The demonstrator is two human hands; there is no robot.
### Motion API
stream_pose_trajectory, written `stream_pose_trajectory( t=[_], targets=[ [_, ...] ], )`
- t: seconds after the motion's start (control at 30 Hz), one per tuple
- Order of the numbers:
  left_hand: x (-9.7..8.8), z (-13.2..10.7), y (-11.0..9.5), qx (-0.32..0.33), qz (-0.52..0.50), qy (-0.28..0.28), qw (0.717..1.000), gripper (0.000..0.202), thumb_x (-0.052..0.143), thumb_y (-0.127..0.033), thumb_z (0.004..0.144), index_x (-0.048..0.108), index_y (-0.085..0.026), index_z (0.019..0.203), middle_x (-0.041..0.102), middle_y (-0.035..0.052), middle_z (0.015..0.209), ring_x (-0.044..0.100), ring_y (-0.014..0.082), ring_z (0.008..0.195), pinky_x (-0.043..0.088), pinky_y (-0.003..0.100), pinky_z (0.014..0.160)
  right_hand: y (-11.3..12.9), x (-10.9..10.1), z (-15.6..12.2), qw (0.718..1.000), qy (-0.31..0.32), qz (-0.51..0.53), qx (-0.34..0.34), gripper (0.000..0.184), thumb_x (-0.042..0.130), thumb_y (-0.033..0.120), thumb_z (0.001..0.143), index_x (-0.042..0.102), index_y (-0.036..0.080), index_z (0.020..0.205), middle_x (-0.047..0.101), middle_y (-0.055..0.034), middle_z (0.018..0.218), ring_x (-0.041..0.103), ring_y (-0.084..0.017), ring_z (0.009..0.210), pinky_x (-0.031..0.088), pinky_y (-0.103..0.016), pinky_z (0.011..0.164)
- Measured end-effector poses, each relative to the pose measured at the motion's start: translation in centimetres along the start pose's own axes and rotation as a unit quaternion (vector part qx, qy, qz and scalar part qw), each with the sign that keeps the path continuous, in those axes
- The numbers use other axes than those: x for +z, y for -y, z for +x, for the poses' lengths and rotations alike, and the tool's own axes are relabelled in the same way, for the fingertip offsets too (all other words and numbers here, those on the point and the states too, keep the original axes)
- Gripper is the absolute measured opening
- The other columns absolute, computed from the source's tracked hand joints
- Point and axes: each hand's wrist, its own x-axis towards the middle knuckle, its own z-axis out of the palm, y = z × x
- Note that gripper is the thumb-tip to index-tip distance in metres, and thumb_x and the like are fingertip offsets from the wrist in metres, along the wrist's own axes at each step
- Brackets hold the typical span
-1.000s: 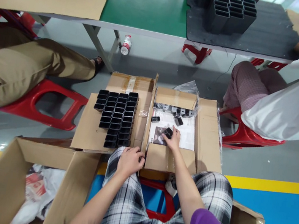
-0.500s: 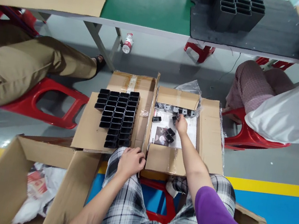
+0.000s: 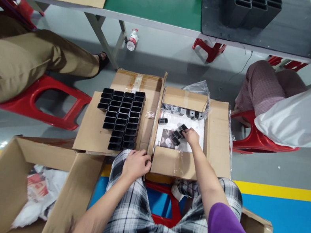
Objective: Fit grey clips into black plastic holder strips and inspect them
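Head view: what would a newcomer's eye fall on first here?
Probably the stepped block of black rectangular tubes, standing on cardboard left of centre. Next, the right hand near the middle, pinching a small black tube over a printed sheet. Then the bright red stools at left and right.

Looks like a factory workshop. Is recognised by a green worktable (image 3: 154,0) at the far side, rows of black tubes (image 3: 122,116), red plastic stools (image 3: 265,144), cardboard boxes (image 3: 78,187) and a yellow line (image 3: 277,190) along the blue floor (image 3: 300,230).
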Motion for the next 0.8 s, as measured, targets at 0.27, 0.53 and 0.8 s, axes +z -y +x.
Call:
stream_pose_trajectory(
  t=[0.27, 0.53, 0.8],
  targets=[
    [0.0, 0.0, -0.1, 0.002, 0.005, -0.003, 1.0, 0.028, 0.05, -0.023, 0.091, 0.078, -0.022, 0.089, 0.073, 0.0056, 0.095, 0.069, 0.0225, 0.093, 0.044, 0.041, 0.095, 2.5, -0.6, -1.2, 0.992, -0.052, -0.017, -0.11, 0.038, 0.063, 0.039, 0.099, 0.06, 0.019, 0.131, 0.061, -0.0104, 0.135, 0.063, -0.025, 0.117, 0.055, -0.048, 0.099],
    [-0.3, 0.2, -0.1, -0.002, 0.018, 0.003, 1.0, 0.029, 0.049, -0.023, 0.091, 0.078, -0.022, 0.088, 0.073, 0.0054, 0.093, 0.07, 0.022, 0.093, 0.045, 0.039, 0.094, 10.4, 1.5, 1.3, 0.98, 0.013, -0.038, -0.197, 0.036, 0.056, 0.024, 0.1, 0.063, 0.022, 0.135, 0.052, -0.0162, 0.148, 0.054, -0.031, 0.132, 0.043, -0.051, 0.111],
    [-0.2, 0.2, -0.2, -0.003, 0.02, 0.005, 1.0, 0.029, 0.049, -0.022, 0.09, 0.078, -0.022, 0.087, 0.072, 0.0061, 0.092, 0.07, 0.0227, 0.092, 0.045, 0.039, 0.094, 8.3, 1.4, 1.7, 0.938, 0.115, -0.074, -0.319, 0.029, 0.064, 0.037, 0.099, 0.065, 0.017, 0.12, 0.067, -0.0086, 0.123, 0.067, -0.021, 0.107, 0.058, -0.043, 0.093]
  ],
)
